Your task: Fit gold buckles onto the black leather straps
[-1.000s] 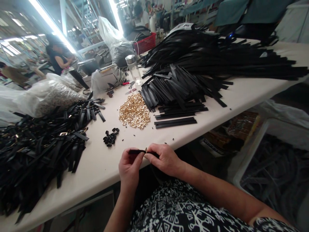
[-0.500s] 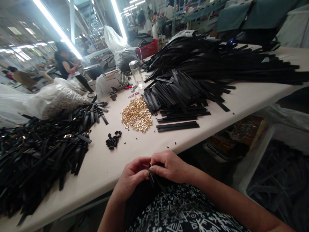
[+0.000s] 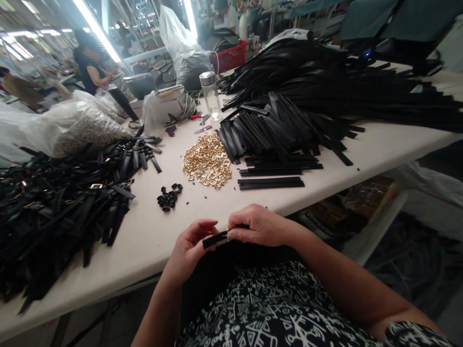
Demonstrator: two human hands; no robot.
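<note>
Just off the table's front edge, my two hands hold a short black strap with a bit of gold metal, likely a buckle, where it meets the right fingers. My left hand is closed on the strap's left part, the thumb beneath and fingers behind. Around the gold piece and the strap's other end pinches my right hand. Beyond the hands lie a heap of gold buckles, a small cluster of black loops and a few flat black straps.
Finished-looking straps with buckles cover the table's left side. Piles of black strips spread at the right and back. A glass bottle stands behind the gold heap, near a red basket. A person stands at the far left.
The strap has turned from pointing down to lying nearly level, its flat side showing between my hands. The camera view has shifted slightly.
</note>
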